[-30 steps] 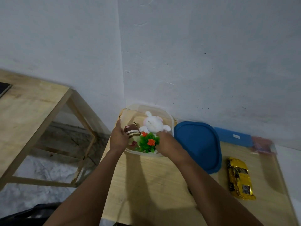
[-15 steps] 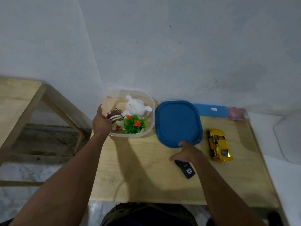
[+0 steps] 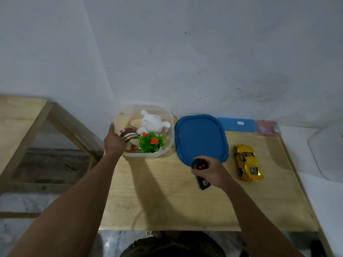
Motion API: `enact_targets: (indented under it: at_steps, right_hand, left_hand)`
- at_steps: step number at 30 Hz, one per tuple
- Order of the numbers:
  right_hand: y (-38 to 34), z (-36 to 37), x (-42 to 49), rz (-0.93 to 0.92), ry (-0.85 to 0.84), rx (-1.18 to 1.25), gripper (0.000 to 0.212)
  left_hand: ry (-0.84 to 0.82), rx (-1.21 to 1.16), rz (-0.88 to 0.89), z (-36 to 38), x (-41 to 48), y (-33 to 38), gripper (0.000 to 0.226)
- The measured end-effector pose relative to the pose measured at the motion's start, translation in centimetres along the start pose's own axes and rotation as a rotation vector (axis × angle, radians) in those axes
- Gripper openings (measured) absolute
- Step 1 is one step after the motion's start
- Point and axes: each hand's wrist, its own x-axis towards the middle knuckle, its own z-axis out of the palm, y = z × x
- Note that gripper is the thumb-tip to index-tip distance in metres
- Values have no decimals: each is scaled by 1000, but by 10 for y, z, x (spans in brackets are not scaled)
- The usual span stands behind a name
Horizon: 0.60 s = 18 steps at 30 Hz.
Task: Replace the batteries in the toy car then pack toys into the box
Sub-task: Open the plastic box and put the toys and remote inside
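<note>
A clear plastic box (image 3: 168,145) stands at the table's back left. In it lie a white plush rabbit (image 3: 152,122), a brown striped plush toy (image 3: 130,136) and a green plant with orange flowers (image 3: 151,142). My left hand (image 3: 113,140) holds the box's left wall. My right hand (image 3: 213,170) grips a black remote control (image 3: 200,170) with red buttons, lifted just off the table in front of the blue lid (image 3: 200,138). The yellow toy car (image 3: 247,162) sits on the table to the right of that hand.
A flat blue case (image 3: 237,124) and a pink packet (image 3: 267,127) lie against the wall at the back right. The wooden table (image 3: 167,201) ends near my body. A second wooden table (image 3: 20,125) stands to the left across a gap. A white surface (image 3: 324,191) borders the right.
My right hand left the box, reached to the black remote on the table and has picked it up. My left hand stayed on the box's left side.
</note>
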Motion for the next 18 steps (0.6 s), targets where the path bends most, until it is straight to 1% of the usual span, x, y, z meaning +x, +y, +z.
enact_targets:
  at_steps: [2, 3, 5, 6, 10, 12, 14, 16, 18]
  right_hand:
    - [-15, -3, 2, -83, 84, 109, 34]
    - [-23, -4, 5, -93, 111, 174, 32]
    - [-43, -5, 11, -84, 87, 258, 35]
    - [-53, -6, 15, -84, 55, 241, 38]
    - [-93, -8, 49, -146, -78, 14, 52]
    - [-114, -4, 71, -227, -108, -123, 54]
    - [-139, 2, 94, -336, -83, -214, 54]
    - [-164, 9, 116, -426, -22, -302, 49]
    - [-182, 18, 139, -488, -29, -407, 43]
  left_hand:
    - [-1, -6, 4, -1, 1, 0, 54]
    - [1, -4, 5, 0, 1, 0, 55]
    - [1, 1, 11, 0, 2, -1, 56]
    - [0, -1, 14, 0, 2, -2, 56]
    - [-2, 6, 23, 3, 6, -6, 56]
    - [3, 17, 32, 4, 8, -7, 57]
    - [8, 3, 29, 6, 10, -9, 58]
    - [12, -23, 14, 8, 11, -11, 59]
    - [26, -32, 21, 10, 14, -15, 60]
